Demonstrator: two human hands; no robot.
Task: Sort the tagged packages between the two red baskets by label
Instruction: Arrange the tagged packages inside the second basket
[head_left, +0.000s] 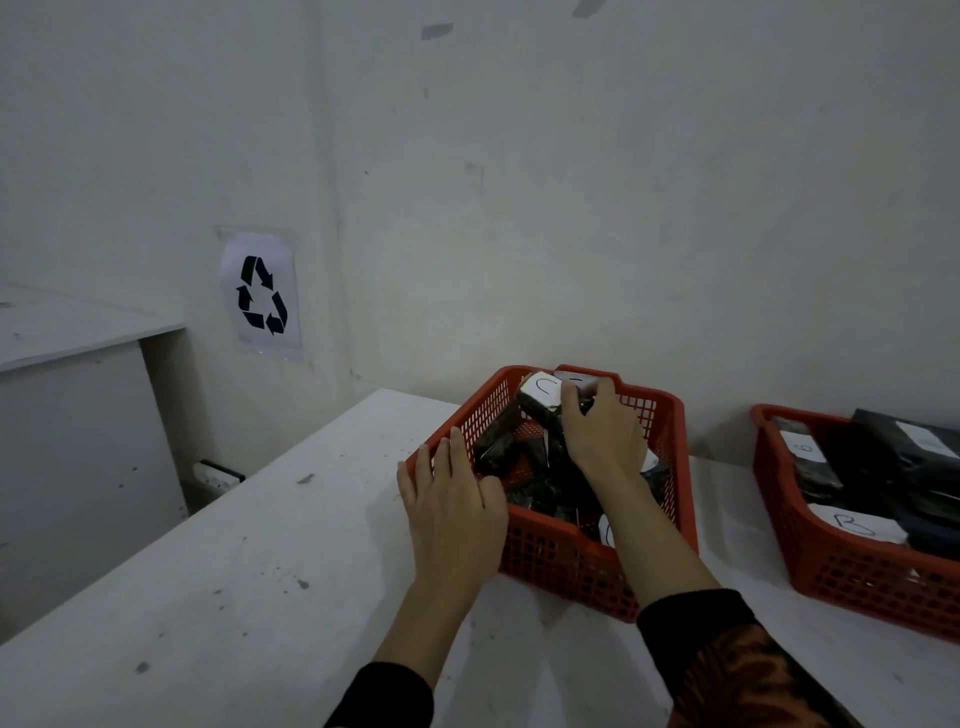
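Note:
A red basket (561, 556) stands on the white table and holds several dark packages with white paper tags. My right hand (602, 436) reaches into it and grips a dark package (543, 402) whose white tag bears a curved hand-drawn letter. My left hand (449, 499) rests with straight fingers on the basket's near left rim. A second red basket (852, 577) at the right holds dark packages, one tag (857, 526) marked "B".
The white table (249, 571) reaches left to its edge, with a gap beyond it. A lower white counter (67, 332) stands at the far left. A recycling-symbol sheet (261, 295) hangs on the wall. A power strip (218, 474) lies below the table's left edge.

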